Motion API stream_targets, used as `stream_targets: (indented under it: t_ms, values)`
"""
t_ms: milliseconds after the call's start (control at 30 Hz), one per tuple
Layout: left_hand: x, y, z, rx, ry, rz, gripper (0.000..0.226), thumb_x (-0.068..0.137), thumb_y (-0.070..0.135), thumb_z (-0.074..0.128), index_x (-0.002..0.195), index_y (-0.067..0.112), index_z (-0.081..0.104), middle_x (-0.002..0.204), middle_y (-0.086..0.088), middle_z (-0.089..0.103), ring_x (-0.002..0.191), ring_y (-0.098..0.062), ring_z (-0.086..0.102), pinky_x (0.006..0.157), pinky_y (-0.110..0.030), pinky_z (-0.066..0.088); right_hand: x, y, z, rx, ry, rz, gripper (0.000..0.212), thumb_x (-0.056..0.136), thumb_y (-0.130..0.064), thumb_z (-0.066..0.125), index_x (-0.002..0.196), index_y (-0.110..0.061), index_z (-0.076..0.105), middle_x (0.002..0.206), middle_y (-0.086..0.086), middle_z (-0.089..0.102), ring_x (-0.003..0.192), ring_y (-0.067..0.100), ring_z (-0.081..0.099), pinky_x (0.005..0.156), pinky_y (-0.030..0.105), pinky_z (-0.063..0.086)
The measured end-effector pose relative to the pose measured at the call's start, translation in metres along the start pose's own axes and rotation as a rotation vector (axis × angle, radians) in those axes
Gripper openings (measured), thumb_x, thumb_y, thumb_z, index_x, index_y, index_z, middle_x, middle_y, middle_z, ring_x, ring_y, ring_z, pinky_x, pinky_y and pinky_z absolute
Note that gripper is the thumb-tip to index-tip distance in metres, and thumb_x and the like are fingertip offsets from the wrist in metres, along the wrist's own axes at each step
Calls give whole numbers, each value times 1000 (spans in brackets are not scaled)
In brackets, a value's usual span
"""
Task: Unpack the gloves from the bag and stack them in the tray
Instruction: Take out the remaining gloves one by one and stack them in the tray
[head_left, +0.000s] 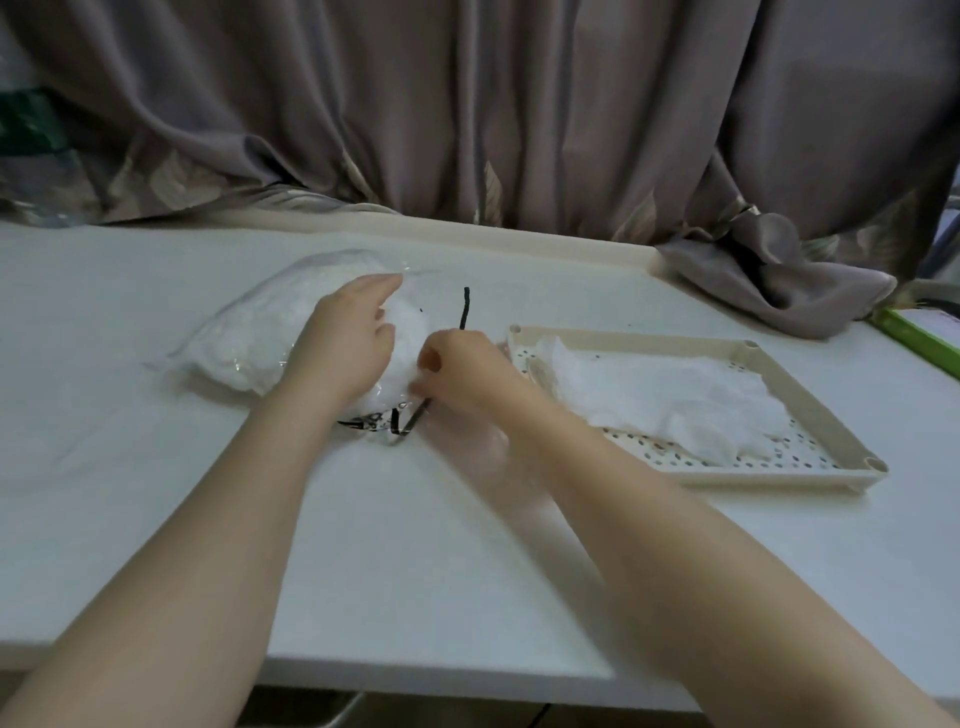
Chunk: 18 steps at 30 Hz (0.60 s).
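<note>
We're mid-unpack: left hand (347, 340) presses clear bag (270, 332), right hand (460, 371) seemingly pinches a glove; next, carry it to tray (810, 400) at 3 o'clock w/ glove stack (670, 400).

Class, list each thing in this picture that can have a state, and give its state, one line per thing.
Bag: lying on the table, still bulging with white gloves.
Tray: flat on the table, partly filled.
Gloves in tray: a loose white pile.
Left hand: resting on the bag.
Right hand: fingers curled, pinching at the bag's mouth.
</note>
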<state>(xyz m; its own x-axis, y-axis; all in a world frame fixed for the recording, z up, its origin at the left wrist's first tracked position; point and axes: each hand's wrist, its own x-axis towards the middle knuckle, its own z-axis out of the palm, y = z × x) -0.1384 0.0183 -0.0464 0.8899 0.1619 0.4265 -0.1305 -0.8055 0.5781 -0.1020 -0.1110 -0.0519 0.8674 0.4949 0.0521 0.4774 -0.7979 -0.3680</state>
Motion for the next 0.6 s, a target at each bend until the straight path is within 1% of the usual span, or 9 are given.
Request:
stream_targets:
  t_ms: [67,133,200,267,333,433,467,533,600]
  values:
    - [1,-2,5,13,-35,29,56,86,-1,52,140,11,41,148,-2,36,119,-23,52,99,-19,31,1,2,6,58,45,32,17,85,-14,63,101,-7,65,108,8,65,101,24,57,77,26,41]
    - [3,-4,9,44,-65,41,62,85,3,58,142,12,37,151,1,31,125,-22,46,106,-28,33,2,7,8,99,93,68,12,86,-7,58,92,-6,68,101,9,68,94,23,59,72,25,41]
    - [3,-5,13,67,-108,31,66,84,7,61,144,15,34,153,6,27,126,-21,45,105,-37,36,2,13,5,163,152,100,12,85,-4,55,88,-3,67,96,10,69,83,21,57,67,25,40]
    - [3,-5,14,83,-130,32,67,83,8,60,144,17,34,153,8,25,126,-21,46,103,-39,38,1,17,1,220,189,87,13,86,-4,53,91,-2,65,96,9,68,81,19,55,68,28,41]
    - [3,-5,15,64,-112,32,64,84,2,53,143,16,35,153,8,26,126,-20,45,104,-36,37,-2,18,1,234,129,20,13,87,-11,58,97,-6,65,102,5,66,84,17,54,73,27,41]
    - [2,-3,16,9,-57,19,62,83,-9,41,141,13,38,151,5,30,127,-19,44,106,-26,32,-4,13,10,147,10,-62,27,86,-26,64,111,-15,64,107,2,62,89,16,53,79,28,42]
    - [2,-3,17,-8,-41,13,61,84,-11,38,140,13,40,151,5,32,125,-18,45,104,-21,31,-3,10,13,130,14,-75,26,86,-27,65,109,-16,65,107,2,62,91,18,55,80,30,43]
    - [1,-3,17,-54,-16,2,59,86,-12,34,139,12,42,149,4,34,117,-16,51,93,-8,30,0,7,15,117,93,-82,14,85,-22,65,96,-15,69,100,3,66,94,21,58,81,33,45]
    - [0,-2,16,-87,-9,-14,54,87,-9,36,136,12,46,147,3,38,112,-15,53,89,-7,30,1,8,12,178,201,-58,6,84,-18,64,83,-14,68,90,3,68,89,22,60,79,34,47]
